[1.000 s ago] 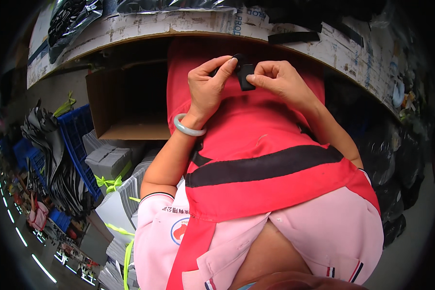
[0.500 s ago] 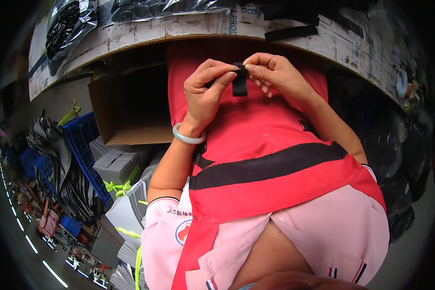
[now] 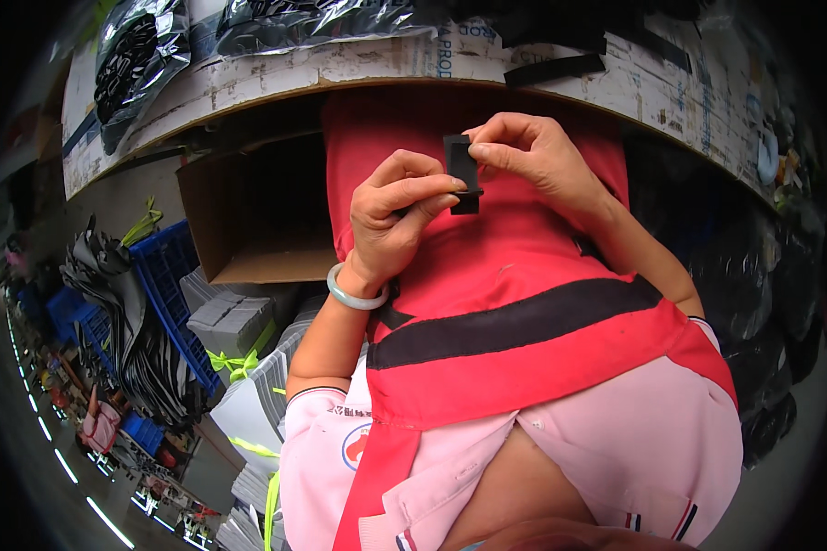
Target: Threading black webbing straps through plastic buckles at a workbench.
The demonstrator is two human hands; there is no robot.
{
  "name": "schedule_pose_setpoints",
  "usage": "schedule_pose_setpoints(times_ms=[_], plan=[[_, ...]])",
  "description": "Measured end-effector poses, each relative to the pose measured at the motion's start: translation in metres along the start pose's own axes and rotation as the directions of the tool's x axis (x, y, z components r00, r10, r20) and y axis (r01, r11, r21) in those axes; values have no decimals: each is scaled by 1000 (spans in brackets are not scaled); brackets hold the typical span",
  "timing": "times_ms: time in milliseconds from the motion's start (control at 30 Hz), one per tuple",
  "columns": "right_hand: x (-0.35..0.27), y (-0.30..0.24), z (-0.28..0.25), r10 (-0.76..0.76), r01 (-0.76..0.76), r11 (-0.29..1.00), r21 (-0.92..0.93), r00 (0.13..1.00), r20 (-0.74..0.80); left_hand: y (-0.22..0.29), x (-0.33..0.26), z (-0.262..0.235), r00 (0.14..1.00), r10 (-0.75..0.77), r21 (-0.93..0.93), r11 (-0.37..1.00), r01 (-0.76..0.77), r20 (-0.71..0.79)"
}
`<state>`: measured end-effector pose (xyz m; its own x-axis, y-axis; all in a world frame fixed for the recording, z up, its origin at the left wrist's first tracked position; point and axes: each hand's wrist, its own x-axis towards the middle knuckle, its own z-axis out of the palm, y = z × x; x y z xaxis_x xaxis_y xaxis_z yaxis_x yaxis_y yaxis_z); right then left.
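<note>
A short black strap (image 3: 461,165) is held upright in front of my red apron, just below the table's near edge. My left hand (image 3: 390,211) is closed, pinching the strap low down, where a thin dark crosspiece (image 3: 470,193) lies across it. The kind of that crosspiece is too small to make out. A short tail of strap hangs below the pinch. With thumb and forefinger together, my right hand (image 3: 542,165) grips the strap's upper end from the right side.
Above is a table (image 3: 358,69) with a white printed covering, carrying black strips (image 3: 556,69) and a clear bag (image 3: 142,73) of black pieces. An open cardboard box (image 3: 271,266) stands under it. Left are a blue crate (image 3: 170,285) and tied grey bundles (image 3: 230,317); black bags (image 3: 735,275) lie right.
My left hand has moved down and slightly right, and my right hand a little lower. The hands have drawn apart vertically, showing a longer upper part of the strap between them.
</note>
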<state>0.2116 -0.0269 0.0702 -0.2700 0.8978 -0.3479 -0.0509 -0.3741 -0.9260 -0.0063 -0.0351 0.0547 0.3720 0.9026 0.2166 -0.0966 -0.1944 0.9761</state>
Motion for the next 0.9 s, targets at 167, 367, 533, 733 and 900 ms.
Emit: schedule_pose_setpoints(times_ms=[167,367,533,733,900], plan=[[0,-5,0,33,-34,998,49,999,17,5,-2,0,998,0,-40,999,2,55],[1,-2,2,43,-44,997,59,999,18,5,-5,-3,996,-3,-40,999,7,89],[10,10,10,-3,8,993,116,999,-40,13,-9,-7,994,-53,-59,997,59,101],[25,19,24,68,-76,986,151,996,63,35,-34,-41,972,-233,-26,972,232,-16],[46,6,78,-47,-11,987,160,935,353,39,-47,-76,831,-266,-375,924,75,-488]])
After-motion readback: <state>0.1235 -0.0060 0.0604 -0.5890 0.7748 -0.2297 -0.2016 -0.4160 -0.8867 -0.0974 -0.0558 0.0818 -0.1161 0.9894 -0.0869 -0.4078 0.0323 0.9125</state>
